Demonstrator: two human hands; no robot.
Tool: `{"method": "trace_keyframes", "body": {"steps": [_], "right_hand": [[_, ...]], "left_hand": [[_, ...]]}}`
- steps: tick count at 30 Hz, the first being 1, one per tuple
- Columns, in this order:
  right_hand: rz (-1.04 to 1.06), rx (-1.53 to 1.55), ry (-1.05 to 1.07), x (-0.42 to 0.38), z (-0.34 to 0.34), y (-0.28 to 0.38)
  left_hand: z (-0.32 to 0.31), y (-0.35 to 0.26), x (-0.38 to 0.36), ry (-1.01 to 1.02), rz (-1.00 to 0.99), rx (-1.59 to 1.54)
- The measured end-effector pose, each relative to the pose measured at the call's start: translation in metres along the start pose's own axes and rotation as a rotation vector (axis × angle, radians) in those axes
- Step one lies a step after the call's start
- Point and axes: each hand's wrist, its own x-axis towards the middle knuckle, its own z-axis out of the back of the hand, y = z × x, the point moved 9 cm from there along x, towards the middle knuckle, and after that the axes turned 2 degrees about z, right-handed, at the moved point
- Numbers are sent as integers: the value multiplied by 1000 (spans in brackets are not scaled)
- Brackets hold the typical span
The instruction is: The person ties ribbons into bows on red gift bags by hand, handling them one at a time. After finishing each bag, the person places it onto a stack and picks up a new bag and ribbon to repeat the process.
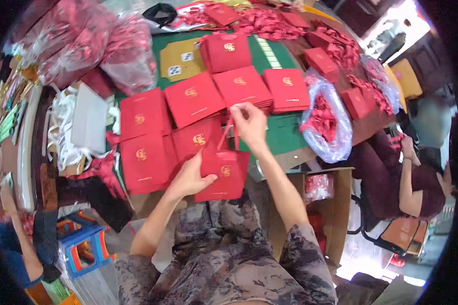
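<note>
A small red gift bag (232, 187) with a gold emblem is in front of my body at the table's near edge. My left hand (192, 176) grips its left side, thumb across the front. Above the bag, my right hand (250, 124) pinches a red ribbon (226, 136) that hangs down to the bag's top. Flat stacks of matching red bags lie just beyond: one stack (143, 161) at the left, another (196, 99) behind it, and one (287, 90) to the right. Part of the bag below my left hand is hidden by it.
Loose red ribbons (269, 24) cover the far side, and a clear plastic bag (336, 145) of red pieces stands at the right. White straps (61, 132) hang beside a box at the left. A seated person (422, 195) works at the right; another person's arm (23, 239) shows at left.
</note>
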Motion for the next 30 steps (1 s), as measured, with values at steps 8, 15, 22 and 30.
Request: {"method": "trace_keyframes", "body": {"steps": [8,15,22,30], "right_hand": [[22,-79,-46,-12,70,-2],[312,-926,-283,-19,187,-17],[255,-975,-172,-19,195,-53],[358,-553,-130,-51,145,23]], "left_hand": [[30,15,-12,-23,186,-306],[106,-80,-6,-296,-39,365],[23,-84,24,-183,55,524],[-33,-38,27,-101,-3,528]]}}
